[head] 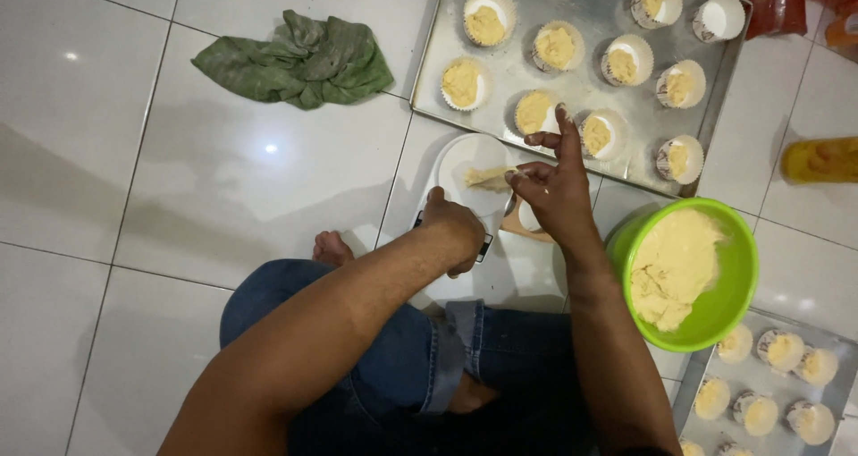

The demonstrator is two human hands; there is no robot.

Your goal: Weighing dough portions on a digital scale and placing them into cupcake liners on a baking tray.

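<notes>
My left hand (454,228) rests closed on the near edge of a white kitchen scale (465,165) on the tiled floor. My right hand (552,183) pinches a piece of pale yellow dough (487,178) over the scale's round white platform. A green bowl (728,282) holding a large lump of the same dough sits just right of my right wrist. Beyond the scale lies a metal baking tray (617,27) with several paper cups filled with dough.
A second metal tray (693,393) with filled paper cups lies at the lower right. A crumpled green cloth (299,60) lies on the white tiles at upper left. Red and orange containers (818,159) stand at the right edge. My bent legs in jeans (393,358) are below.
</notes>
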